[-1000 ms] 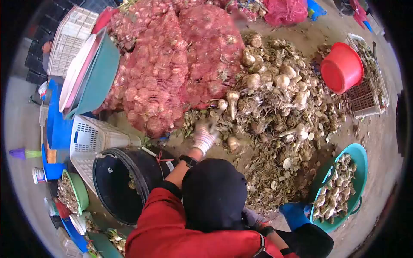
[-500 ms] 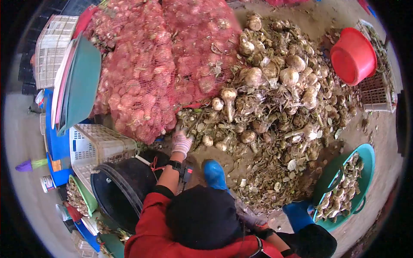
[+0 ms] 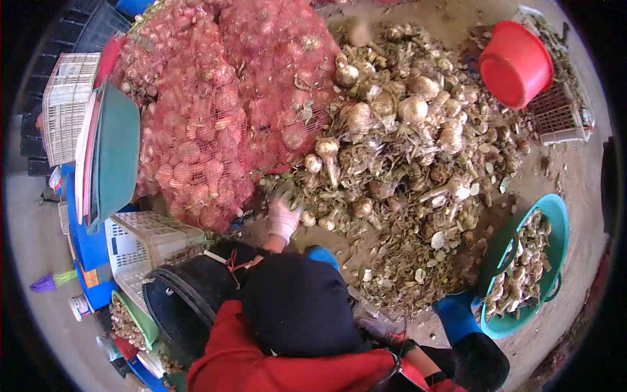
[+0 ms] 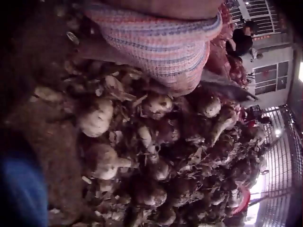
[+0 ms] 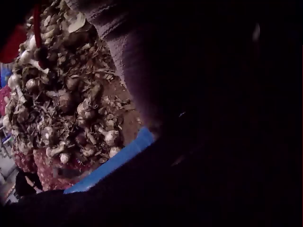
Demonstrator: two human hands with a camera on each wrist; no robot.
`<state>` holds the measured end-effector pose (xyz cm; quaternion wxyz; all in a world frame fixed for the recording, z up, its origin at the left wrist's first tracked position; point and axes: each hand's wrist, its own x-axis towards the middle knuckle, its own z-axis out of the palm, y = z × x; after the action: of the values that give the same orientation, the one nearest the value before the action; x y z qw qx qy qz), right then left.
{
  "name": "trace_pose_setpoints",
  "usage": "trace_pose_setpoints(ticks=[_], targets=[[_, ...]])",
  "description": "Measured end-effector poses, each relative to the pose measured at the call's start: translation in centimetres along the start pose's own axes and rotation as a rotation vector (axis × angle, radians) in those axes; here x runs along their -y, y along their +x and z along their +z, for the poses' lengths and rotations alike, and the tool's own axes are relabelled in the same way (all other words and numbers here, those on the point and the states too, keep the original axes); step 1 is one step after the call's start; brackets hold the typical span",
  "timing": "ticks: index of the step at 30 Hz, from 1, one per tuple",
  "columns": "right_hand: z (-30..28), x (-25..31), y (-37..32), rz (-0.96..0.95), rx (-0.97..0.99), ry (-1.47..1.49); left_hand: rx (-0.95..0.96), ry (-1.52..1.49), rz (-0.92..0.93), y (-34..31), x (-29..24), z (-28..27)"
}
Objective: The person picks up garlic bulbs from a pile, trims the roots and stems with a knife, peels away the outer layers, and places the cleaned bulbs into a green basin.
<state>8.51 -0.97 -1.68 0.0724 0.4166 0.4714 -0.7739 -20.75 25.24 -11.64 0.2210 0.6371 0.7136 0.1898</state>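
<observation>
My left hand (image 3: 285, 215), in a pale striped knit glove with grey fingers, reaches down to the near left edge of a heap of garlic bulbs (image 3: 413, 110). In the left wrist view the striped glove (image 4: 161, 47) is over the heap, its grey fingers spread apart, with loose bulbs (image 4: 97, 117) close below. My right hand (image 3: 385, 330), gloved, stays low beside the lap, partly covered by the head and sleeve. The right wrist view is mostly dark around the glove (image 5: 135, 61), so I cannot tell what its fingers hold.
Red mesh sacks (image 3: 202, 130) of garlic lie behind the left hand. A black bucket (image 3: 186, 297) and white crate (image 3: 153, 242) stand left. At right are a teal basin (image 3: 555, 228) with garlic and a red basin (image 3: 516, 65) on a crate. Blue boots (image 3: 457, 317) flank the trimmings.
The left hand first moved left from the heap's edge towards the mesh sacks, and now lies at the heap's near left edge again. The head view has shifted. The right hand stays near the lap.
</observation>
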Motion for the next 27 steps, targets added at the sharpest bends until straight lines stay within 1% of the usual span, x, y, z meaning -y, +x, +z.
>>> trace_pose_setpoints(ticks=[1,3,4,5,6,7,8,9,11,12,13,14,15,16,17,18,19,20,21,22,23,24,26,27], targets=[[0.2,-0.2,-0.2,-0.014,-0.022,-0.098,0.088,-0.213,0.059,1.5,-0.1,1.3],[1.0,-1.3,-0.4,-0.077,-0.093,-0.299,0.326,0.137,-0.197,2.5,-1.1,3.1],[1.8,-2.9,0.1,-0.243,-0.215,-0.372,0.423,0.228,-0.265,2.5,-1.2,4.4],[2.6,-4.3,0.7,-0.237,-0.228,-0.381,0.519,0.323,-0.338,2.4,-1.1,5.5],[3.0,-5.4,0.9,-0.304,-0.232,-0.378,0.498,0.3,-0.29,1.6,0.0,6.9],[3.5,-6.4,1.1,-0.371,-0.23,-0.375,0.409,0.431,-0.288,0.1,-1.2,8.0],[3.9,-7.3,1.3,-0.441,-0.23,-0.368,0.41,0.373,-0.248,-1.1,-1.2,7.8],[4.0,-8.1,1.9,-0.516,-0.237,-0.36,0.407,0.318,-0.201,-1.8,-5.0,3.7],[4.3,-9.7,3.5,-0.598,-0.258,-0.351,0.677,0.191,-0.157,-1.9,-6.3,0.6],[4.5,-10.6,4.5,-0.564,-0.151,-0.097,0.616,0.027,-0.053,-2.5,-5.3,1.3],[4.2,-11.4,5.7,-0.723,-0.221,-0.603,0.619,0.035,-0.027,-2.8,-6.6,-0.2],[4.0,-12.3,6.9,-0.895,-0.384,-1.081,0.648,-0.001,0.024,-2.5,-9.0,-3.0],[3.2,-7.7,4.1,-0.585,-0.167,-0.713,0.693,0.005,0.109,-1.0,-9.9,-4.6],[2.3,-2.4,1.1,-0.227,-0.071,-0.086,0.735,0.007,0.194,0.5,-10.8,-6.1],[1.3,3.1,-2.0,0.066,-0.164,0.312,0.797,0.049,0.304,2.7,-10.7,-7.4],[1.4,1.4,-0.5,0.04,-0.191,0.282,0.778,0.002,0.285,3.3,-13.9,-11.9],[1.5,-0.2,1.0,0.014,-0.218,0.251,0.724,0.079,0.324,5.4,-13.8,-14.4],[1.8,-1.5,2.3,-0.015,-0.246,0.176,0.637,0.132,0.286,5.5,-16.0,-17.7],[1.9,-1.6,2.3,0.009,-0.371,0.076,0.493,0.087,0.343,6.0,-16.1,-20.1],[2.3,-1.8,1.9,-0.054,-0.409,0.086,0.466,0.073,0.28,5.6,-18.1,-22.8],[2.1,-1.6,1.6,-0.124,-0.457,0.095,0.466,-0.01,0.227,5.8,-18.8,-24.6],[2.0,-1.3,1.4,-0.14,-0.481,0.1,0.449,-0.142,0.251,7.7,-17.9,-25.7],[2.2,-1.6,0.9,-0.146,-0.523,-0.076,0.359,-0.149,0.345,7.4,-18.3,-26.2],[1.8,-2.0,1.5,-0.099,-0.452,-0.009,0.28,-0.013,0.43,5.1,-20.6,-27.0]])
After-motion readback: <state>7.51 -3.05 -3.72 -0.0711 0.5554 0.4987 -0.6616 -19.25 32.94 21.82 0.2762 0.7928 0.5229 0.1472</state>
